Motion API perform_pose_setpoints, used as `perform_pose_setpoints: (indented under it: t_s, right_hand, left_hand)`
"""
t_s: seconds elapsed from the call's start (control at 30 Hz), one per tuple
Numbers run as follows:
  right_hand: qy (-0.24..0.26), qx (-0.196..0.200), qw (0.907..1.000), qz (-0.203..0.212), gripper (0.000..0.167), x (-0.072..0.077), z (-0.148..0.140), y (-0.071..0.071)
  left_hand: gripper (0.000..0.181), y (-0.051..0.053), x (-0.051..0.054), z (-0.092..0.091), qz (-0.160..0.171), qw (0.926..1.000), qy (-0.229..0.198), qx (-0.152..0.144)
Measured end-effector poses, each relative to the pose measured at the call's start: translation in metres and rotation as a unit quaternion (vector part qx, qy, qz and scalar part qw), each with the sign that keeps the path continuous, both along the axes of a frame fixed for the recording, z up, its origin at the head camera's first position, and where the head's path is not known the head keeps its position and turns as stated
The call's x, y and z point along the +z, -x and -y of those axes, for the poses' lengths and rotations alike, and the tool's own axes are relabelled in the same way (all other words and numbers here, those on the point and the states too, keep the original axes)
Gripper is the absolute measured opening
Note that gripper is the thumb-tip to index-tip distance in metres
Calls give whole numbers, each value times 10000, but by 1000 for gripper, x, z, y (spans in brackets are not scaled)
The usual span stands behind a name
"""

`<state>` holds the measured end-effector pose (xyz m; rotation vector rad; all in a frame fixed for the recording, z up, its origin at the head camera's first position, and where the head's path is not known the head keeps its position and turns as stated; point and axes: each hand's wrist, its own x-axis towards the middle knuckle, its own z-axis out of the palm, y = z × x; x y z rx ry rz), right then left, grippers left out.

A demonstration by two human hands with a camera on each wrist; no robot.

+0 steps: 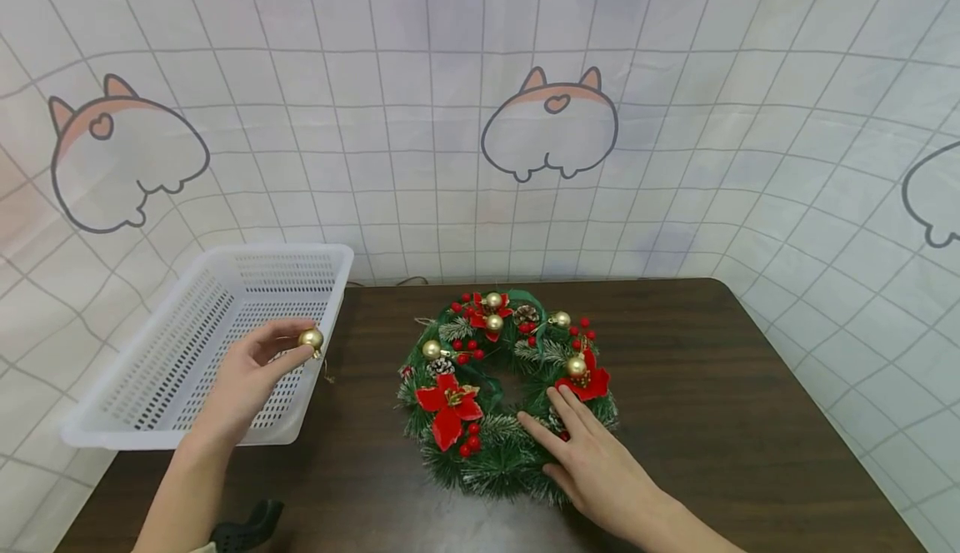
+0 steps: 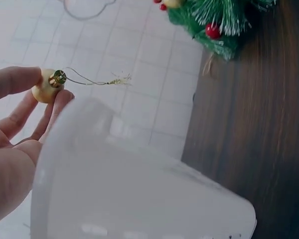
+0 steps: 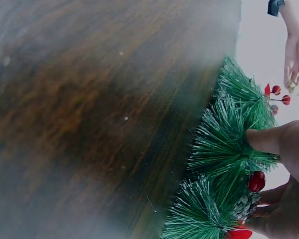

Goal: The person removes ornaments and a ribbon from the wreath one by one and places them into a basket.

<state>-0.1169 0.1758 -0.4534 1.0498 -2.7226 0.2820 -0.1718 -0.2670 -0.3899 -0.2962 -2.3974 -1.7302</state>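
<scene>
By the white basket (image 1: pixel 135 436), the left hand (image 1: pixel 251 376) pinches a gold bauble (image 1: pixel 311 338).

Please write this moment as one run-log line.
left hand: pinches gold ball near basket | right hand: touches wreath | wreath: on table

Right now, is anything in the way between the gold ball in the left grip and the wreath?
Nothing visible blocks it. Between the gold ball and the wreath are only the right rim of the white basket, seemingly below the ball, and bare table. The right grip rests on the wreath's near right side.
</scene>
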Motion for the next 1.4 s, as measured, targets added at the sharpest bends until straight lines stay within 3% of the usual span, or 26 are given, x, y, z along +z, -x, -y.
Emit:
perform_pose_setpoints:
  t_s: [0.5, 0.83, 1.13, 1.4]
  right_hand:
    - [197, -94, 9989, 426, 65, 1, -2, -2]
    - [223, -141, 9983, 511, 61, 2, -2, -2]
    - [228, -154, 9979, 587, 61, 2, -1, -1]
    - [227, -138, 9979, 594, 61, 3, 0, 0]
  left_hand:
    - [39, 0, -8, 29, 29, 9967, 416, 693]
    - [46, 1, -12, 40, 604, 9854, 1051, 1199]
    - [43, 4, -15, 46, 725, 9753, 1941, 763]
    - [36, 3, -12, 44, 886, 9699, 2183, 611]
